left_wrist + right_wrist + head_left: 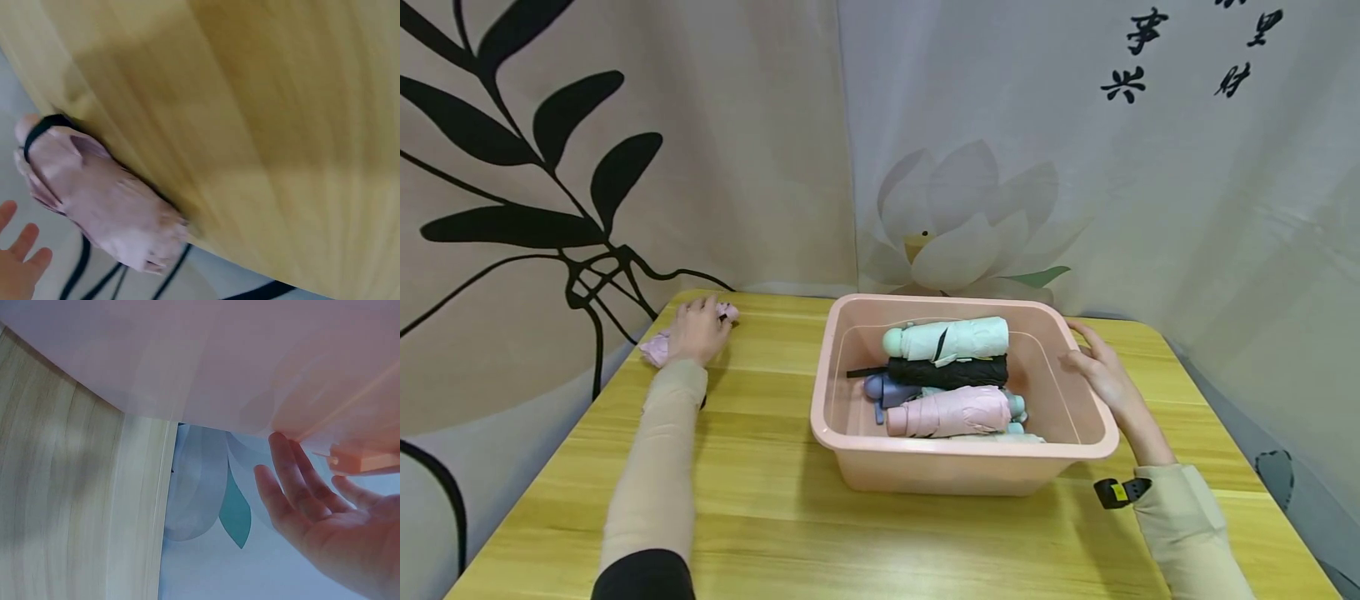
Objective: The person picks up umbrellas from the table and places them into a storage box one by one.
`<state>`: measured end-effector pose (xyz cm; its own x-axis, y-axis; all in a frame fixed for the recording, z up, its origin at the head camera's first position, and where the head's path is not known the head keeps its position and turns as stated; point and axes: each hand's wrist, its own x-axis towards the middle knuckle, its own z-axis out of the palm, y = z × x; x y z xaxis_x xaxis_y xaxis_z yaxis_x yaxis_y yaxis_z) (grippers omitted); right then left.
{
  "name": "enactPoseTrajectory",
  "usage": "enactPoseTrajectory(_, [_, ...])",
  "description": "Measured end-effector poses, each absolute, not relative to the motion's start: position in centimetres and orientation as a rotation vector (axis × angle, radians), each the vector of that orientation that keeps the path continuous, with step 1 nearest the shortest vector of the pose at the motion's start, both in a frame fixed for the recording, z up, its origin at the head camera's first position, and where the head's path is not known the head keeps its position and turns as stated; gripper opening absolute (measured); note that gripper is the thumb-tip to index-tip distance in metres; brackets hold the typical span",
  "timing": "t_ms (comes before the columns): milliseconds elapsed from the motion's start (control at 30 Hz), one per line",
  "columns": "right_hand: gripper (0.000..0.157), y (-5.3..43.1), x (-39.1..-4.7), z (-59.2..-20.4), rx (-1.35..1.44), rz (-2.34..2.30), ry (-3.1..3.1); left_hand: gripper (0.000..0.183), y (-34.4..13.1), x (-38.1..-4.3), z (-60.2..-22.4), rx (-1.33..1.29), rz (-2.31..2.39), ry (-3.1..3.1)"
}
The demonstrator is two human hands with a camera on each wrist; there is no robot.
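In the head view, my left hand (696, 329) is over a pink folded umbrella (657, 348) at the table's far left. The left wrist view shows fingers spread and fairly straight beside that umbrella (112, 194), which has a dark strap near one end; a gap separates them. At the right rim of a pink plastic bin (940, 467), my right hand (1105, 371) holds on, thumb over the rim and fingers against the outer wall. Inside lie folded umbrellas: a mint one (958, 339), a black one (951, 372), a blue one (891, 390) and a pink one (951, 412).
The bin stands on a yellow wooden table (760, 517), right of its middle. Behind the table hang pale curtains (760, 150) printed with dark leaves, a lotus and writing. The table's left edge runs close to the umbrella under my left hand.
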<state>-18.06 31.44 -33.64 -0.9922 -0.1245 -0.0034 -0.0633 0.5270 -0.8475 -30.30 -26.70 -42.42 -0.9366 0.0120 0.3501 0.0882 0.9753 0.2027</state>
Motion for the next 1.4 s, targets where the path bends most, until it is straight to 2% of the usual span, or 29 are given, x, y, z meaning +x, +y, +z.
enactPoseTrajectory(267, [0.058, 31.5, -18.2, -33.8, -0.165, -1.490, 2.689, 0.059, -28.9, -29.0, -43.3, 0.134, -0.341, -2.921])
enactPoseTrajectory(467, [0.058, 31.5, -18.2, -33.8, -0.159, -1.478, 2.702, 0.060, -29.7, -28.1, -43.8, 0.199, -0.333, -2.971])
enactPoseTrajectory(667, [0.057, 31.5, -18.3, -33.9, -0.169, -1.486, 2.701, 0.064, -30.4, -28.1, -44.8, 0.196, -0.341, -2.966])
enactPoseTrajectory(1400, [0.058, 31.5, -18.2, -33.8, -0.148, -1.461, 2.709, 0.073, -29.4, -28.0, -44.9, 0.169, -0.375, -2.956])
